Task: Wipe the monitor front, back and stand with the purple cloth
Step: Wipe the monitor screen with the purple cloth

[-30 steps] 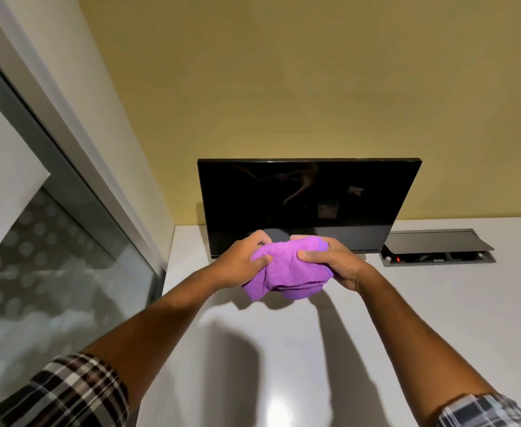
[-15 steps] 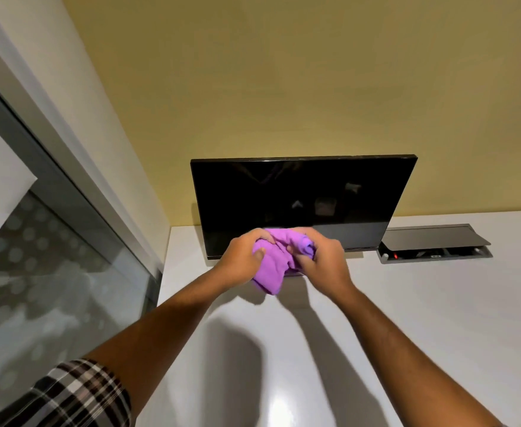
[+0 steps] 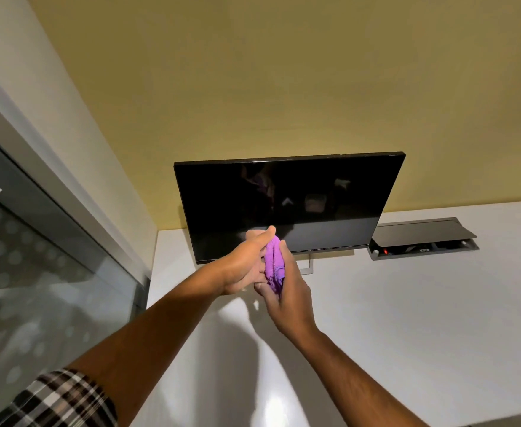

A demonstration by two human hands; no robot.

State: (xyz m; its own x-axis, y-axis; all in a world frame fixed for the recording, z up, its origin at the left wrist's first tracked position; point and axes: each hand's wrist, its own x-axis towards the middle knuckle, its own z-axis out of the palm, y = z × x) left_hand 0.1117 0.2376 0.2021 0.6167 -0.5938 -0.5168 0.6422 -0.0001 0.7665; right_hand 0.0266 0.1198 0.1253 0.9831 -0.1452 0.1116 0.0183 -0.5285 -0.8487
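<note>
The purple cloth [image 3: 274, 266] is bunched into a narrow wad, squeezed between the two hands in front of the lower edge of the monitor [image 3: 287, 204]. The left hand [image 3: 247, 266] lies against the cloth's left side with its fingers [image 3: 265, 235] stretched nearly straight and pointing up toward the screen, the palm pressing the fabric. The right hand [image 3: 287, 288] cups the cloth from the right, its fingers curled round the wad and its thumb across the lower end, so only a strip of purple shows between the two palms.

Just beyond the fingertips stands the monitor, upright, its screen dark and carrying faint reflections. Whether the left fingertips touch the glass cannot be told. Below the screen, just right of the right hand's fingers, a bit of the pale stand [image 3: 310, 265] shows on the white desk [image 3: 407, 318].

Well to the right of both hands, set into the desk, is a cable box [image 3: 424, 249] with its grey lid [image 3: 419, 231] tilted open; inside are dark sockets or plugs and one small red light, too small to make out further.

Behind the monitor is a yellow wall [image 3: 284, 72]. To the left of the left hand runs a glass panel [image 3: 37, 272] with a frosted dot pattern. A checked sleeve [image 3: 62, 402] covers the left upper arm.
</note>
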